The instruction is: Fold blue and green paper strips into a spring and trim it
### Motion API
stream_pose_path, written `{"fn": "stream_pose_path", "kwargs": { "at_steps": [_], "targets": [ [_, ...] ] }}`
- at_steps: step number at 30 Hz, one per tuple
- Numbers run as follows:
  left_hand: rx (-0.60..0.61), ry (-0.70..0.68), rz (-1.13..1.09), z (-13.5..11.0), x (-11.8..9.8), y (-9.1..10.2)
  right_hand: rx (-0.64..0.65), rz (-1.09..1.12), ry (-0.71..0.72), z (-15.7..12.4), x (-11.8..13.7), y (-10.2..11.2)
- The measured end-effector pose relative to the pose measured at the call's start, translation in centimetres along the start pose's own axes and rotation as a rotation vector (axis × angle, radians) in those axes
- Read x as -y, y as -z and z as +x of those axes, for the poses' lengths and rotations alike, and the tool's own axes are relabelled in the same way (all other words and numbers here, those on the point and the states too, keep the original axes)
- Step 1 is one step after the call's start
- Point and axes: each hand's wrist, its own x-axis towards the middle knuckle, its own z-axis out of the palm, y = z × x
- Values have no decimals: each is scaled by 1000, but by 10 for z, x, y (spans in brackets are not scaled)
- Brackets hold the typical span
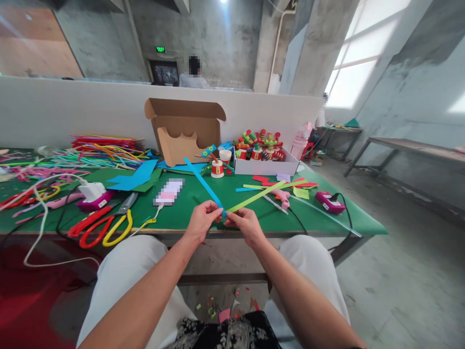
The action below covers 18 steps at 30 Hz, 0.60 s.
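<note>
My left hand (202, 221) and my right hand (245, 224) meet just above the near edge of the green table (189, 213). Both pinch the joined ends of two paper strips. A blue strip (203, 183) rises up and to the left from my left fingers. A yellow-green strip (259, 195) runs up and to the right from my right fingers. The two strips form a V where my fingertips touch.
Red and yellow scissors (105, 225), a white charger on a pink block (92, 194), an open cardboard box (185, 128), a white tray of paper-cup crafts (263, 155), a pink glue gun (329, 201), piles of pipe cleaners (98, 148). People sit behind the partition.
</note>
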Motion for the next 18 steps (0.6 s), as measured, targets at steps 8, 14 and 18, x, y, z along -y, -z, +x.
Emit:
{"fn": "stream_pose_path", "kwargs": {
  "at_steps": [8,14,18],
  "targets": [
    [0,-11,15,0,1,1,-11,-93,18,0,0,-2],
    [115,95,-88,0,5,1,-43,11,0,1,0,-3],
    [204,-22,138,-2,9,-1,-89,66,31,0,-5,-6]
  ]
}}
